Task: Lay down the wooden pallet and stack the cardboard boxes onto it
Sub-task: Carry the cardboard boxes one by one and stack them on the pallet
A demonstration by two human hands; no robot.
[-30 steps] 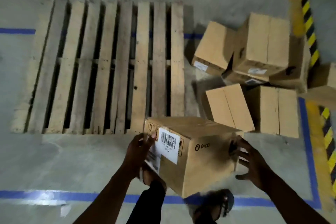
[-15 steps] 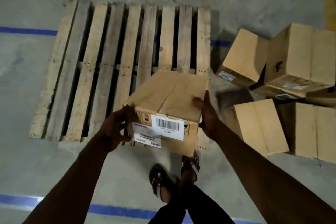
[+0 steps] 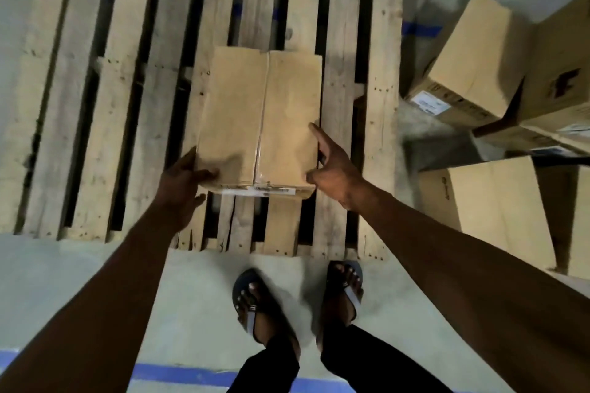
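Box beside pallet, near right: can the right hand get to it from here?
Probably yes. The right hand is open at the carried box; the floor box lies just right, nothing between.

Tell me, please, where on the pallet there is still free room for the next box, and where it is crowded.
The wooden pallet has bare slats left of the cardboard box, out to its left edge. Beyond the box, the far slats are bare too. Right of the box only a narrow strip remains. The floor right of the pallet is crowded with loose boxes. The left hand and right hand flank the box.
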